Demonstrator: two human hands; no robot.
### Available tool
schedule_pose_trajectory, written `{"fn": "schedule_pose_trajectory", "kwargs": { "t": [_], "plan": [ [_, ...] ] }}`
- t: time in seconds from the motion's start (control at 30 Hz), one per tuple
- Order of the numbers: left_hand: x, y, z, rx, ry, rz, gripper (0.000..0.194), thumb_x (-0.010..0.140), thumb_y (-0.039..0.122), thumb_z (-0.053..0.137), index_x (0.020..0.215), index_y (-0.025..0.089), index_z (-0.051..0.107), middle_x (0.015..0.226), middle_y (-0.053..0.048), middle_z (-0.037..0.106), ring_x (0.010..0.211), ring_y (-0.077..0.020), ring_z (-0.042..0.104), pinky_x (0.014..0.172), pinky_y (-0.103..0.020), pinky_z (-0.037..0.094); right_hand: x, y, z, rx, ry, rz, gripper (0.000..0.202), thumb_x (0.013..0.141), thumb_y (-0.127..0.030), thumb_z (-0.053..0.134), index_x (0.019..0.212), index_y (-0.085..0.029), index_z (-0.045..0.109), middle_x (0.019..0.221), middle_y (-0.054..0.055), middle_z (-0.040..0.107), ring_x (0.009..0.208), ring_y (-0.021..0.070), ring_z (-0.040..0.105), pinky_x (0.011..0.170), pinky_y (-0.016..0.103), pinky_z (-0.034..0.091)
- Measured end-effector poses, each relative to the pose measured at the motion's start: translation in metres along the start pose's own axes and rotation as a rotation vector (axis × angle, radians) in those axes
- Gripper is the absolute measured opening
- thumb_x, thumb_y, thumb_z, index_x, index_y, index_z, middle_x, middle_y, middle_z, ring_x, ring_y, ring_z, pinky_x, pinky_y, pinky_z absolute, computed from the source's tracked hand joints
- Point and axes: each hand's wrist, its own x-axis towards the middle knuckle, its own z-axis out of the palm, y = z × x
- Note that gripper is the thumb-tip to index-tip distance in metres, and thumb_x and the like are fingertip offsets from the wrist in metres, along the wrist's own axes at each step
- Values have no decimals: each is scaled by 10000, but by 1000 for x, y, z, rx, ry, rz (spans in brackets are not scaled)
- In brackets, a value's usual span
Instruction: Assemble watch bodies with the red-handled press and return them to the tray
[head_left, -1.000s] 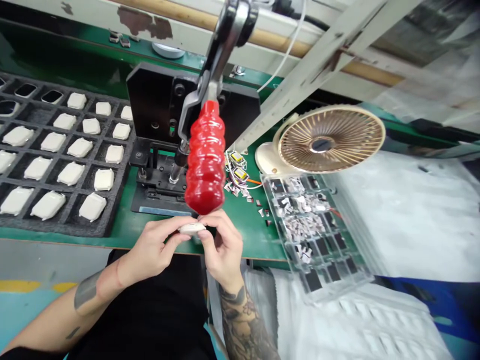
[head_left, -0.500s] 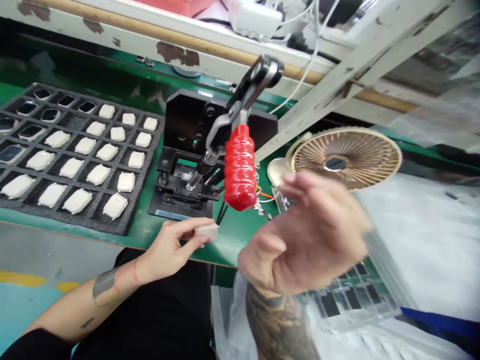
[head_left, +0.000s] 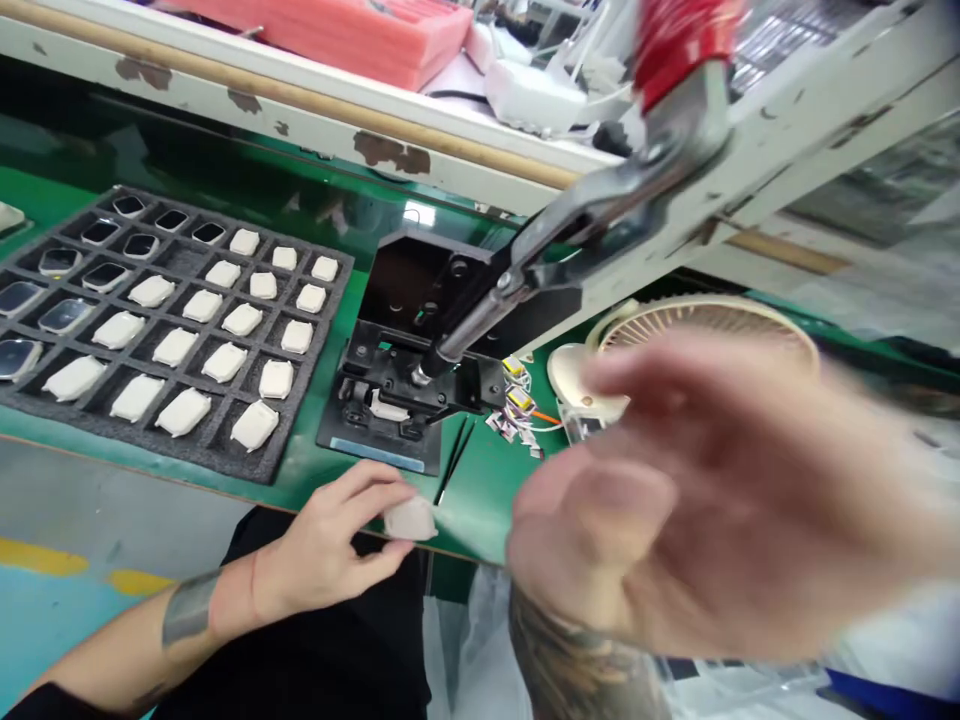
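My left hand (head_left: 349, 535) pinches a white, rounded-square piece (head_left: 410, 519), shaped like a small watch case, between thumb and fingers at the bench's front edge. Just beyond it stands a black press fixture (head_left: 379, 450) with a metal toggle lever (head_left: 570, 215); the lever's red grip (head_left: 686, 45) is up at the top of the view. Inside the fixture's base, something white (head_left: 390, 405) shows. Large and smeared by motion, my right hand (head_left: 720, 500) is in the right foreground, thumb apart from the fingers and nothing visible in it.
A dark foam tray (head_left: 281, 440) at left holds several white pieces and dark-faced ones. Black tweezers (head_left: 455, 460) lie right of the fixture, near small wired parts (head_left: 517, 400). A fan (head_left: 705, 315) is partly behind my right hand. Pink foam (head_left: 337, 40) sits on the shelf (head_left: 300, 125).
The red grip has swung upward, away from me. My right hand looks larger and further right. The piece in my left hand has turned to show more of its flat face.
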Motion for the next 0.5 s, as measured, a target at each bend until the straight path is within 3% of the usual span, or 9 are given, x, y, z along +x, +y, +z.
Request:
{"fn": "schedule_pose_trajectory", "kwargs": {
  "t": [0.07, 0.1, 0.2, 0.3, 0.4, 0.5],
  "plan": [
    [-7, 0, -13, 107, 84, 30, 499, 969, 119, 763, 1450, 225, 676, 1249, -125, 755, 1115, -249, 772, 995, -356, 660, -20, -1, 6, 45, -42, -80, 422, 1074, -171, 608, 1473, -292, 673, 1157, 68, 799, 1074, 296, 800, 860, 500, 712],
    [-8, 0, -18, 157, 125, 32, 515, 971, 108, 764, 1463, 232, 675, 1230, -115, 756, 1088, -240, 775, 973, -341, 664, -31, 1, 11, 37, -129, -86, 433, 1047, -114, 619, 1443, -273, 688, 1118, 60, 807, 1002, 268, 798, 841, 470, 709],
    [-6, -1, -29, 270, 195, 44, 522, 971, 102, 773, 1466, 246, 691, 1206, -100, 752, 1038, -229, 778, 916, -315, 674, -59, 16, 35, -126, -488, -16, 424, 1061, -98, 571, 1462, -200, 665, 1270, 130, 794, 1124, 293, 773, 982, 502, 691],
    [1, 1, -30, 314, 206, 100, 555, 978, 93, 763, 1502, 255, 677, 1223, -102, 740, 1067, -242, 772, 946, -341, 678, -71, 30, 60, -274, -705, 38, 474, 1050, -86, 528, 1510, -136, 634, 1403, 217, 728, 1276, 358, 712, 1107, 582, 634],
    [3, 3, -27, 364, 206, 121, 597, 985, 92, 762, 1552, 239, 648, 1300, -136, 691, 1147, -268, 746, 983, -373, 670, -72, 33, 73, -274, -689, 124, 399, 1051, -79, 517, 1410, -114, 689, 1305, 218, 750, 1218, 365, 721, 1060, 576, 647],
    [3, 0, -28, 501, 218, 101, 659, 1011, 114, 747, 1635, 238, 578, 1321, -157, 686, 1115, -278, 758, 949, -380, 659, -74, 21, 66, -161, -500, 229, 351, 1100, -125, 507, 1387, -184, 702, 1274, 160, 758, 1218, 320, 727, 1065, 513, 651]
  ]
}}
